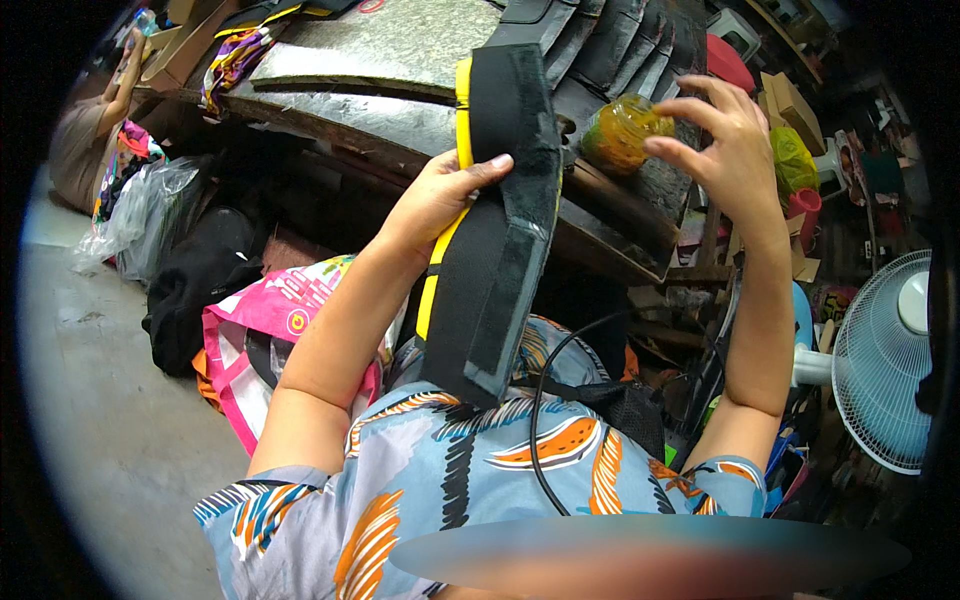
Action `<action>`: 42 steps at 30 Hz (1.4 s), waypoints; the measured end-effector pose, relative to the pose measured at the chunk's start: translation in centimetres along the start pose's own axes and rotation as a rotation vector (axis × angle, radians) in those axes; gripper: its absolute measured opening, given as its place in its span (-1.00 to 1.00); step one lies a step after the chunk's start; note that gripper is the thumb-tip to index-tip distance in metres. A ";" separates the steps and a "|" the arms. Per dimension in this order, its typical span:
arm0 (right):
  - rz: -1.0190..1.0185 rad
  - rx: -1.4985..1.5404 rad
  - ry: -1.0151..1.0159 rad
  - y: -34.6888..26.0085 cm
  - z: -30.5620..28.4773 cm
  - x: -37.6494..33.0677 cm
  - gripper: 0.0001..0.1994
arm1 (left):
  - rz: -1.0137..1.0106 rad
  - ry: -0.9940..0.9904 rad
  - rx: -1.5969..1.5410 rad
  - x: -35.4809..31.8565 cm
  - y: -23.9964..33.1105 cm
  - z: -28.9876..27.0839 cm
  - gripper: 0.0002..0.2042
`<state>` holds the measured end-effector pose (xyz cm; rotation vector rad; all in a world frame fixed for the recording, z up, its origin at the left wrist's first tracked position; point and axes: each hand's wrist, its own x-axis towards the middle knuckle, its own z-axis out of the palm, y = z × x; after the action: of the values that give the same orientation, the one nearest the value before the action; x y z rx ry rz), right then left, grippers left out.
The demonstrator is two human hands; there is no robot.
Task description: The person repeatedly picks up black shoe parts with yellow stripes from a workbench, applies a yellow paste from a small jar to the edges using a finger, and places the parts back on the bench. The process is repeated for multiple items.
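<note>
Sitting at the far upper left of the frame, another person [85, 130] was bent near some plastic bags [140, 215] on the floor. Lower left of centre, a pink printed bag [270, 320] leaned by the person's arm. In the centre, the left hand [440, 195] was clamped on a black padded piece with a yellow edge [495, 220], thumb over its front, held upright before the worktop [380, 90]. Upper right of centre, the right hand [725, 140] pinched a yellowish jar [622, 132] with its fingertips closed on it. At the right edge stood a white fan [885, 360].
</note>
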<state>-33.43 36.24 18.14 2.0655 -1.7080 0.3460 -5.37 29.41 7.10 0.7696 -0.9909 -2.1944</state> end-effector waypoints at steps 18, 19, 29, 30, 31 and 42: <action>0.060 0.858 0.015 -3.9 0.0 -2.0 -0.40 | -0.108 -0.314 0.067 -2.7 1.6 1.4 -0.49; 0.087 0.813 0.014 -4.1 0.2 -2.2 -0.37 | -0.105 -0.323 0.063 -2.8 1.7 1.5 -0.49; 0.130 0.937 -0.044 -4.1 0.7 -2.7 -0.34 | -0.121 -0.370 0.136 -3.4 2.1 1.6 -0.50; 0.137 0.961 -0.060 -4.1 0.8 -2.8 -0.33 | -0.118 -0.374 0.148 -3.4 2.1 1.5 -0.50; 0.156 0.974 -0.061 -4.1 0.9 -2.8 -0.33 | -0.116 -0.378 0.159 -3.4 2.1 1.5 -0.50; 0.233 1.323 -0.225 -4.5 1.1 -3.7 -0.22 | -0.066 -0.328 0.109 -2.4 1.4 0.8 -0.51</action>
<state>-29.89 39.60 14.69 2.7521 -2.1119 1.7546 -4.00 30.74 9.30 0.5038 -1.2693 -2.3895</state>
